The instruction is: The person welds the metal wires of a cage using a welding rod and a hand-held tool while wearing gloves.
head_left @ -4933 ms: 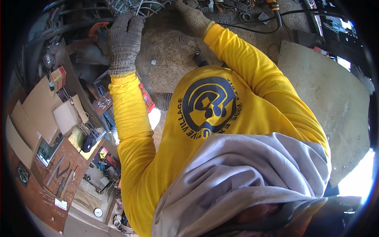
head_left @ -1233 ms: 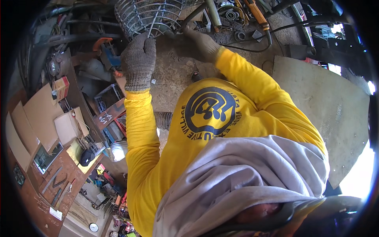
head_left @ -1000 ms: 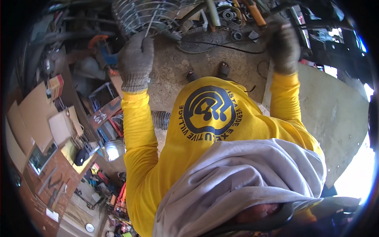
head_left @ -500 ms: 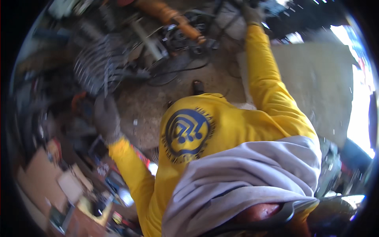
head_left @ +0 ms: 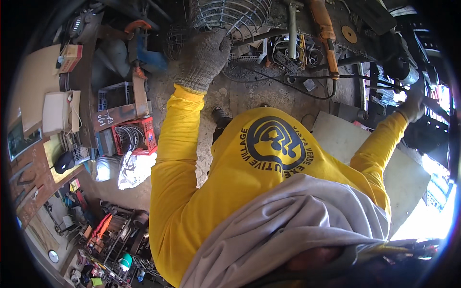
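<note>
My left hand (head_left: 204, 60), in a grey knit glove, is closed on the edge of a round wire cage (head_left: 229, 13) that looks like a fan guard. The cage's curved wires reach past the top of the picture. Out at the far right, my gloved right hand (head_left: 412, 106) is at a dark metal frame (head_left: 434, 103); its fingers are hidden from me. An orange power tool with a long body (head_left: 322, 24) lies between the two hands on the dark workbench (head_left: 307, 10), beside a tan disc (head_left: 349, 34).
A black cable (head_left: 288, 85) loops below the bench. To the left stand a blue vise (head_left: 152, 58), a red crate (head_left: 150, 136) with coiled material and some cardboard (head_left: 41, 84). A pale sheet (head_left: 345, 139) lies by my right arm. Cluttered shelves (head_left: 113, 237) fill the lower left.
The view has swung, and the bench things now appear farther right. My left hand and the wire cage have gone up and right in the picture; my right hand is lower and farther right.
</note>
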A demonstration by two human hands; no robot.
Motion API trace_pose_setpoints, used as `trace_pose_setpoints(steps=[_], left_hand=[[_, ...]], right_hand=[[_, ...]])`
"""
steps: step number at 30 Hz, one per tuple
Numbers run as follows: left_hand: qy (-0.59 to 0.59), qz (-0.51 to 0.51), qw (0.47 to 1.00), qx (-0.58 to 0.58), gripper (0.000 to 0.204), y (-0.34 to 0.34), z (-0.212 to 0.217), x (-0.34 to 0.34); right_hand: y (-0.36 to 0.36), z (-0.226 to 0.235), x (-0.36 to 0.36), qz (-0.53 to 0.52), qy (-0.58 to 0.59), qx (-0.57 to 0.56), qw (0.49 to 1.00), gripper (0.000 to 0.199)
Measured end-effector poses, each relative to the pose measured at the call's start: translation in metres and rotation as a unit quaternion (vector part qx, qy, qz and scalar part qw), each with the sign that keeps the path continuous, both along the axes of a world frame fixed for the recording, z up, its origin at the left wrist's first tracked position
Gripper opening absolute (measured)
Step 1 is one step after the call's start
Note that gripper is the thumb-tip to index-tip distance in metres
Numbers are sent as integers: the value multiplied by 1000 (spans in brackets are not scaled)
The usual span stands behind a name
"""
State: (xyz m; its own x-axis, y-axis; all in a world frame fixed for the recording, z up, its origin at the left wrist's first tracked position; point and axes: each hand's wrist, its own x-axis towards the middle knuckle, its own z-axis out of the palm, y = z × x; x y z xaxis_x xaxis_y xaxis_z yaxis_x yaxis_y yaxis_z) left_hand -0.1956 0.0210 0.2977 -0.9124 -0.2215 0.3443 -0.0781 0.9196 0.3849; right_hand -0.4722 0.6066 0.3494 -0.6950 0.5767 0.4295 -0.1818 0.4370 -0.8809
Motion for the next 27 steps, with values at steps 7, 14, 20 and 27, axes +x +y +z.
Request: trace_pose_setpoints(steps=[7,14,20,27], left_hand=[[-46,-1,999,15,22,3,0,-8],[-41,-33,999,-2,23,-3,1,-11],[-25,-39,999,-14,22,-5,4,-8],[-36,-48,998,-4,22,-8,3,-9]], right_hand=[[-61,25,120,384,30,-362,849,24],[-215,-29,208,345,3,-479,807,43],[-254,-66,250,424,-153,-421,787,48],[-287,-94,262,423,-294,-367,775,48]])
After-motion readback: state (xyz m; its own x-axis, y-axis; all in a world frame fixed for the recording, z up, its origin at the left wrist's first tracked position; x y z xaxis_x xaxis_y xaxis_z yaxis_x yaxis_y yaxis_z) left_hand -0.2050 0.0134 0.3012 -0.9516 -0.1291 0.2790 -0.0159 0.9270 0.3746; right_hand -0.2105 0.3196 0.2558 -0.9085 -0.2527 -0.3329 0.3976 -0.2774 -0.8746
